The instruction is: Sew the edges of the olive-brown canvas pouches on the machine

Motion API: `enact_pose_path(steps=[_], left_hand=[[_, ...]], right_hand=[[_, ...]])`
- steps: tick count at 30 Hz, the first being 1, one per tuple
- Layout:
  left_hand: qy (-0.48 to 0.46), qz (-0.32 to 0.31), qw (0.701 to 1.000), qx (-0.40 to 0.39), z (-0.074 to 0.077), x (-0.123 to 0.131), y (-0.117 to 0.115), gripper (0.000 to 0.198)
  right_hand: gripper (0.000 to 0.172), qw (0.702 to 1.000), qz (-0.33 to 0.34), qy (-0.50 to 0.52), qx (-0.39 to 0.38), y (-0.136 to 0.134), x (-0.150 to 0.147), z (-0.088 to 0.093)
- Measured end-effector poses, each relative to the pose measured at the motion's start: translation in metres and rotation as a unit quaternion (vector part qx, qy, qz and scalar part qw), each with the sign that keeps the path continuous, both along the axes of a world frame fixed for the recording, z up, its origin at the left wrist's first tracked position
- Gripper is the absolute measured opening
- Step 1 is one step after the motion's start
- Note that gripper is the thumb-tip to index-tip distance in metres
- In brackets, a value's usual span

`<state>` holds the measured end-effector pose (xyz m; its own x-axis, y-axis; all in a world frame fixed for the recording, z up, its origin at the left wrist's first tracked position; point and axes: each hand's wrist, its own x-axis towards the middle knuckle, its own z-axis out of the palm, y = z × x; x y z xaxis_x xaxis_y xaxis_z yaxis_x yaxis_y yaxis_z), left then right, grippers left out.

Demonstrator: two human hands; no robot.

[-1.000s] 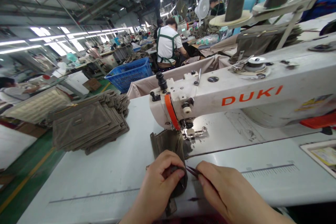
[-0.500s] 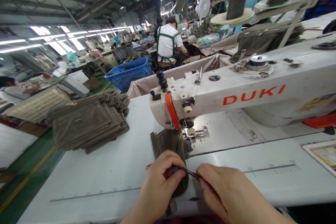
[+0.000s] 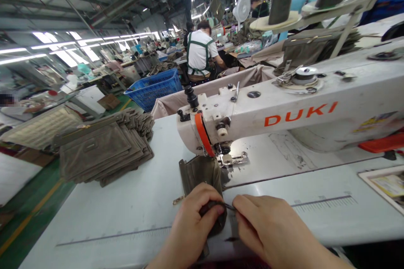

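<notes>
Two hands: left hand (image 3: 197, 220) clenched around one folded olive canvas piece (image 3: 200, 174), right hand (image 3: 268, 229) pinching one pair of dark tweezers (image 3: 229, 206) against it. Piece sits just in front of the DUKI sewing machine (image 3: 284, 117), its upper end near the presser foot (image 3: 232, 159). One stack of canvas panels (image 3: 102, 153) lies left of the machine, open white table (image 3: 126, 206) between.

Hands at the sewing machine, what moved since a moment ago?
The right hand slid left, closer to the left hand, still pinching the thin dark strip. The left hand still grips the olive-green fabric piece. The white DUKI sewing machine stayed put.
</notes>
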<state>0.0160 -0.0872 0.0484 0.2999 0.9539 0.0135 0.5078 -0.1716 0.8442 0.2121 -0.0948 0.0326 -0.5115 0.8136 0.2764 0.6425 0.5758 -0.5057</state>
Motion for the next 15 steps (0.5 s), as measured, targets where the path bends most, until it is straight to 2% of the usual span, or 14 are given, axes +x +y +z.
enact_pose_path(steps=[4, 7, 12, 15], left_hand=[[-0.01, -0.002, 1.0, -0.011, 0.001, -0.002, 0.0, 0.014], [-0.016, -0.01, 1.0, -0.005, 0.0, -0.002, 0.0, 0.012], [0.001, -0.034, 0.999, 0.01, 0.004, -0.005, 0.001, 0.017], [0.061, -0.062, 0.995, 0.052, 0.013, -0.006, -0.002, 0.019]], right_hand=[[0.015, 0.996, -0.013, 0.076, -0.051, -0.007, -0.002, -0.017], [0.016, 0.99, -0.029, 0.105, -0.086, -0.012, -0.005, -0.024], [0.018, 0.991, -0.024, 0.074, -0.11, -0.013, 0.005, -0.019], [0.018, 0.995, -0.069, 0.027, -0.066, -0.004, 0.032, -0.022]])
